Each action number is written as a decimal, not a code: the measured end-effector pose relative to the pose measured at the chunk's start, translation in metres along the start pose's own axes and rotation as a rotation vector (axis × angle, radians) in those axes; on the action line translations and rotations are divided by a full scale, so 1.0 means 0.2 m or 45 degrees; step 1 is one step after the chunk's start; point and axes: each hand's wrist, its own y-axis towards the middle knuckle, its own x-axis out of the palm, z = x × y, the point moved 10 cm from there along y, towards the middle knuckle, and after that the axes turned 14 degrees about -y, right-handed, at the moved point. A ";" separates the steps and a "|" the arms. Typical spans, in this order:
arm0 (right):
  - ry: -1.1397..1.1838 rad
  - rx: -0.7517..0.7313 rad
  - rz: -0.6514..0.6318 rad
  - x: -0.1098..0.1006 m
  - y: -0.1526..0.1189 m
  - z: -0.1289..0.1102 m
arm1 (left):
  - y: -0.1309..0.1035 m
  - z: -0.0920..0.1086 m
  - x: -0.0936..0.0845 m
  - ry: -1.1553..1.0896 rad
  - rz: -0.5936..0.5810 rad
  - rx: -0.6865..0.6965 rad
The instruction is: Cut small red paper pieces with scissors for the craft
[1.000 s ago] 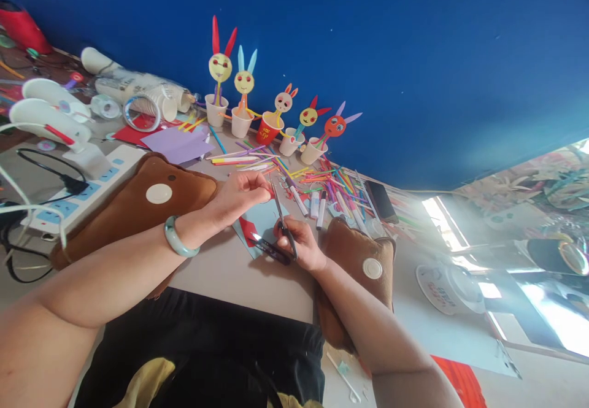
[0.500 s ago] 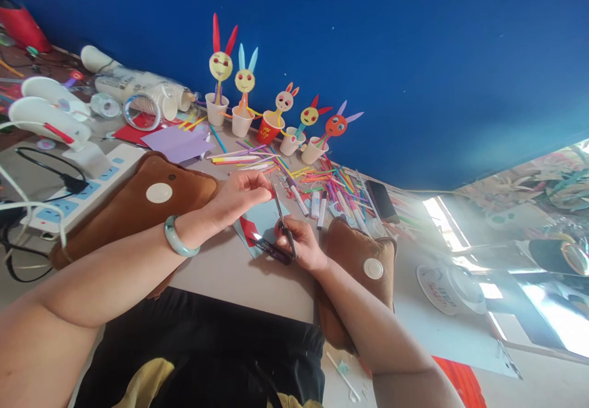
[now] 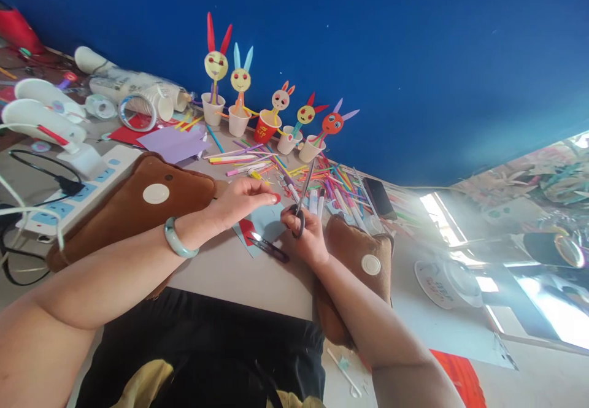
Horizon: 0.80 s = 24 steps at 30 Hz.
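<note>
Between the thumb and fingertips of my left hand [image 3: 243,200] is a small piece of red paper [image 3: 277,199]. My right hand [image 3: 308,236] grips a pair of scissors [image 3: 301,202] by the black handles, with the blades pointing up and away from the red piece. Below both hands lies a light blue sheet of paper [image 3: 269,221] with a strip of red paper [image 3: 246,231] on it. A dark tool with two prongs [image 3: 271,248] rests across the sheet's lower edge, close to my right hand.
Several paper-cup rabbit figures [image 3: 239,119] line the blue wall. Loose coloured sticks [image 3: 340,181] and markers spread in front of them. Brown cushions [image 3: 133,205] lie under both forearms. A power strip [image 3: 78,190] with cables sits left; a dark phone [image 3: 380,198] lies right.
The scissors have moved right, away from the red paper, and their blades now tilt right. My left hand has shifted slightly right and down, still pinching the red piece.
</note>
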 end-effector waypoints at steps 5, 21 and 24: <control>0.179 0.130 0.028 0.00 0.01 0.04 | 0.02 -0.09 0.02 0.091 -0.073 -0.082; 0.325 0.341 -0.037 0.04 0.01 0.11 | 0.01 -0.13 0.02 0.093 -0.067 -0.178; 0.321 0.350 -0.058 0.06 0.00 0.10 | 0.00 -0.12 0.05 0.161 -0.157 -0.138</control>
